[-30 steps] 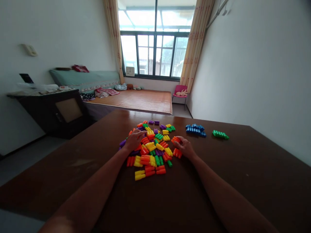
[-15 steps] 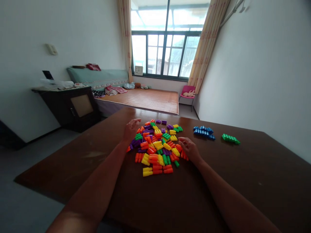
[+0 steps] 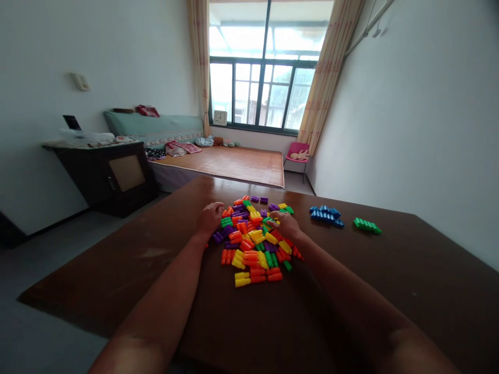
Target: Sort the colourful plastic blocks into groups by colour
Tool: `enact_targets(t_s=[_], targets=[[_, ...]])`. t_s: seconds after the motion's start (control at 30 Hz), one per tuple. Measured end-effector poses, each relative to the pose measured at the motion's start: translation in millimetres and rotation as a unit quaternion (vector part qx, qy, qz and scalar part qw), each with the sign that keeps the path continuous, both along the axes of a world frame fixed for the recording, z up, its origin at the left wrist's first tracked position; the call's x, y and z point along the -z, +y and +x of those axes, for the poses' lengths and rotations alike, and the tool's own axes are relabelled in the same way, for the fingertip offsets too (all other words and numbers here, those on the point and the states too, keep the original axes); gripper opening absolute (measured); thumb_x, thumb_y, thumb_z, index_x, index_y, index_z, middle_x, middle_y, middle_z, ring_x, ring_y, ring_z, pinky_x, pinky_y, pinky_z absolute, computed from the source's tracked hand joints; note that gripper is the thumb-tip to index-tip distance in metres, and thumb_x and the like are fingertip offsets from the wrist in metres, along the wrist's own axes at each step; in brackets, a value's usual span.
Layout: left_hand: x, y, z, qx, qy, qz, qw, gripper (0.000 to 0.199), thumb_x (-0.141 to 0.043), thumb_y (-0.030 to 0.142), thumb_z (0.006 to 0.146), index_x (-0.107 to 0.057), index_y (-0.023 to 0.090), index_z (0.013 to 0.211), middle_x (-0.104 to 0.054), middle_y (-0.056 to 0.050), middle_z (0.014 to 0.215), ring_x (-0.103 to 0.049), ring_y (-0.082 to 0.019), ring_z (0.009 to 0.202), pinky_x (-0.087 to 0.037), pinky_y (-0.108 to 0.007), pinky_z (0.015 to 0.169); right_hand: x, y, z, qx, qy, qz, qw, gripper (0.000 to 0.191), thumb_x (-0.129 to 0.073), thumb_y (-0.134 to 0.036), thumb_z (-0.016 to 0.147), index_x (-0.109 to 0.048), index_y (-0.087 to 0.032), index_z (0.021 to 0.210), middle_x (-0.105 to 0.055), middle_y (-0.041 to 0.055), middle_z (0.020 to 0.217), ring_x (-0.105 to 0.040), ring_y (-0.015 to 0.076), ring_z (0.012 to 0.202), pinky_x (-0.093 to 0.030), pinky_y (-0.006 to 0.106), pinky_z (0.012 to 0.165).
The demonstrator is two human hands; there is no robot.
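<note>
A heap of small plastic pieces in orange, yellow, purple and green (image 3: 257, 237) lies on the dark brown table (image 3: 374, 280). My left hand (image 3: 210, 217) is at the heap's left edge, fingers apart, with nothing seen in it. Over the upper right part of the heap is my right hand (image 3: 286, 223), its fingers spread and pointing left, close to green and yellow pieces. To the right of the heap, blue pieces (image 3: 327, 215) lie side by side in rows. Farther right is a row of green pieces (image 3: 367, 225).
Beyond the table are a low bed (image 3: 241, 161) with cloths on it and a pink chair (image 3: 297, 152) holding a soft toy. A dark cabinet (image 3: 93, 176) stands at the left. The window (image 3: 261, 93) has curtains on both sides.
My right hand has moved left and away from me, from the heap's right edge to over its upper right part. The view has shifted slightly.
</note>
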State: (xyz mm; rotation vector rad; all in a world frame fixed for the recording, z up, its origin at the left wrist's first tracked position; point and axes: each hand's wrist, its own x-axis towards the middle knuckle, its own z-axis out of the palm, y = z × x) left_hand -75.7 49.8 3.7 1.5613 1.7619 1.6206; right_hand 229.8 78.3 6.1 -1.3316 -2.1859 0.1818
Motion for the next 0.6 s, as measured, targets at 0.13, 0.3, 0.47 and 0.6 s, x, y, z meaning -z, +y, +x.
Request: enact_targets(t_s=[0.13,0.3,0.47,0.6], targets=[[-2.8,1.5,-8.8,0.036,-0.189,-0.022,0.981,0.022,-0.058,0.023,0.073,-0.069,0.016,0.091,-0.072,-0.006,0.078,-0.067,-0.018,0.075,-0.051,-0.027,0.065,0.5,8.2,-6.5,-0.019,-0.02,-0.015,1.0,0.025,-0.073,-0.031,0.07,-0.07,-0.027,0.095,-0.072,0.0035,0.093,-0.063,0.0212,0.091,-0.048,0.031,0.079],[-9.3,6.8,-21.4,0.065,-0.442,-0.003,0.894,0.024,-0.057,0.013,0.07,-0.067,0.015,0.092,-0.069,-0.003,0.076,-0.066,-0.011,0.066,-0.049,-0.018,0.056,-14.4,8.4,37.4,-0.024,0.073,-0.007,0.997,0.034,-0.067,-0.034,0.075,-0.068,-0.023,0.106,-0.07,0.0045,0.092,-0.064,0.0194,0.082,-0.049,0.032,0.075],[-13.7,6.6,-23.6,0.069,-0.448,-0.029,0.891,0.024,-0.056,0.008,0.07,-0.068,0.016,0.09,-0.069,-0.001,0.074,-0.066,-0.009,0.061,-0.048,-0.015,0.05,-7.8,8.2,177.0,0.121,0.089,-0.022,0.988,0.035,-0.063,-0.036,0.076,-0.067,-0.021,0.107,-0.071,0.0044,0.092,-0.065,0.0182,0.072,-0.05,0.032,0.071],[-17.0,5.8,-28.4,0.04,-0.443,-0.021,0.895,0.025,-0.054,0.006,0.071,-0.068,0.018,0.088,-0.069,0.001,0.07,-0.066,-0.008,0.06,-0.049,-0.013,0.048,29.6,-2.3,297.9,0.329,0.014,-0.002,0.944,0.03,-0.066,-0.032,0.07,-0.071,-0.021,0.097,-0.072,0.0081,0.092,-0.067,0.024,0.081,-0.05,0.032,0.071]])
